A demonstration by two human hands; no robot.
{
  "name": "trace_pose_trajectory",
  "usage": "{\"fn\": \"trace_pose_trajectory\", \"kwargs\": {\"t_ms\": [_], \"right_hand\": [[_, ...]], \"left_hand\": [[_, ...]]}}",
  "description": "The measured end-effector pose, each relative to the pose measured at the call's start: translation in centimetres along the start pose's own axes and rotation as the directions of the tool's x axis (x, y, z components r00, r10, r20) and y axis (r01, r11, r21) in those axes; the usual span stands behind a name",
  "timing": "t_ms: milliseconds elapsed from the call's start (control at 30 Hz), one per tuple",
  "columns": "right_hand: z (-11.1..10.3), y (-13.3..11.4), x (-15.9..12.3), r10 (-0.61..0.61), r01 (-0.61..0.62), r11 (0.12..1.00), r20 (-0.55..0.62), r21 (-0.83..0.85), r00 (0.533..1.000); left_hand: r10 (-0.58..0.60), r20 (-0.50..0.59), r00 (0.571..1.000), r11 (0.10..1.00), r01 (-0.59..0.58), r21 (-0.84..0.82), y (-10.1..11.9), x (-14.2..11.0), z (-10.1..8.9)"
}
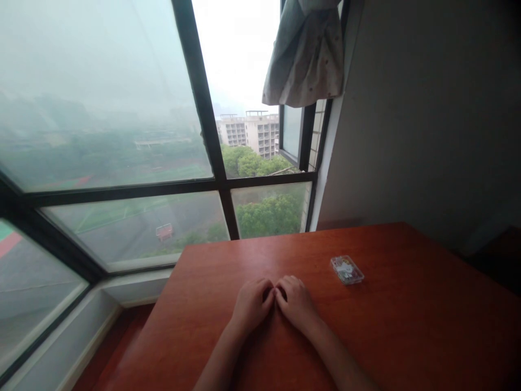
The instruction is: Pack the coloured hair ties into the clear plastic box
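My left hand (254,302) and my right hand (294,300) rest side by side on a reddish-brown wooden table (195,315). Both are loosely closed, fingers curled down and thumbs turned inward, and they meet at the thumb and index fingertips. Nothing shows in either hand, though the undersides of the fingers are hidden. To the right of my right hand, a short way off, lies a small clear plastic box (347,270). Its lid looks closed, and small coloured and whitish pieces show through it, too small to name.
Beyond the table's far edge stands a dark-framed window (163,187), with one pane swung outward. A gathered curtain (307,60) hangs at its upper right. A grey wall (415,119) rises on the right. Floor (122,336) shows past the table's left edge.
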State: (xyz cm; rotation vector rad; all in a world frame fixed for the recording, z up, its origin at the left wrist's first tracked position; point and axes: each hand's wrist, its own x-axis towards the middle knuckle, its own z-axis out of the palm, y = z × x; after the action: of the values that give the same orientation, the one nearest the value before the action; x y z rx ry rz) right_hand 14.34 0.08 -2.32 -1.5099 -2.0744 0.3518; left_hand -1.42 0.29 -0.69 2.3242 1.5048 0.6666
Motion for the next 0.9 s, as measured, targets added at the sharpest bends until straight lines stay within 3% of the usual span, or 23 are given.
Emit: {"fn": "trace_pose_trajectory", "kwargs": {"t_ms": [900], "right_hand": [[0.14,-0.19,-0.13,0.008,-0.007,1.0,-0.014,0.03,1.0]], "left_hand": [[-0.035,0.01,0.999,0.999,0.035,-0.008,0.09,0.05,-0.1]]}}
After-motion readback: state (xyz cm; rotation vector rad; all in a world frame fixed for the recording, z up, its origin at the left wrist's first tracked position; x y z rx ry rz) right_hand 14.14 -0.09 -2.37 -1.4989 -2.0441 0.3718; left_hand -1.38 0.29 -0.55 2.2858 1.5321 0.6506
